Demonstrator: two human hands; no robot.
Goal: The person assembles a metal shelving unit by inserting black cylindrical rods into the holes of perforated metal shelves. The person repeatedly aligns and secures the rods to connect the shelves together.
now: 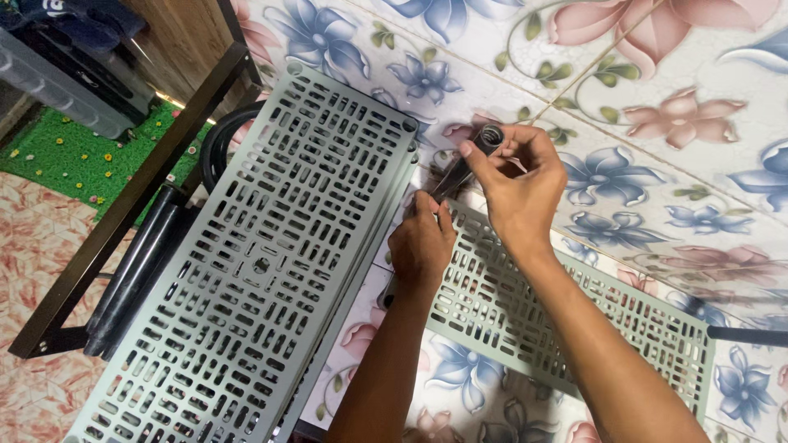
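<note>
My right hand (pixel 519 182) grips the top of a dark metal tube (pixel 469 162), whose open round end shows at my fingertips. My left hand (pixel 421 244) closes around the lower part of the same tube, right at the corner of a grey slotted plastic shelf panel (pixel 574 320) lying on the floor. The tube's lower end is hidden behind my left hand. A stack of larger grey slotted shelf panels (pixel 263 254) lies just to the left of my hands.
The floor is tiled with a blue and pink flower pattern (pixel 657 123). Several black tubes (pixel 135 271) lie left of the panel stack beside a dark wooden frame (pixel 123 209). A green mat (pixel 74 156) and a plastic bin (pixel 57 82) are at the far left.
</note>
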